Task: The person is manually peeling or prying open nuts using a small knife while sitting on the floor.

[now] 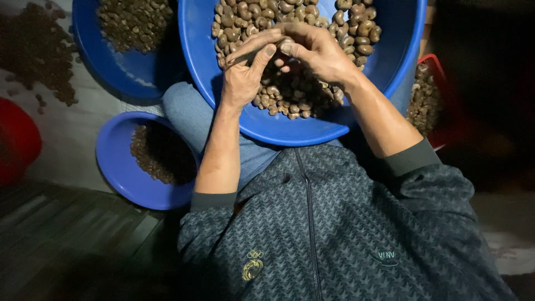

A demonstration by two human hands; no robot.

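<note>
A large blue basin (390,61) rests on my lap, filled with brown kidney-shaped nuts (290,95). Both hands meet above the nuts. My left hand (245,75) grips a thin dark tool (248,56) that points toward the right hand. My right hand (317,53) pinches a single nut at its fingertips, right against the tool's tip. That nut is mostly hidden by the fingers.
A second blue basin (120,69) of nuts sits at the upper left, and a smaller blue bowl (114,161) of nuts lies beside my left knee. Loose nuts (39,50) lie on the floor at far left. A red container (440,106) with nuts stands at right.
</note>
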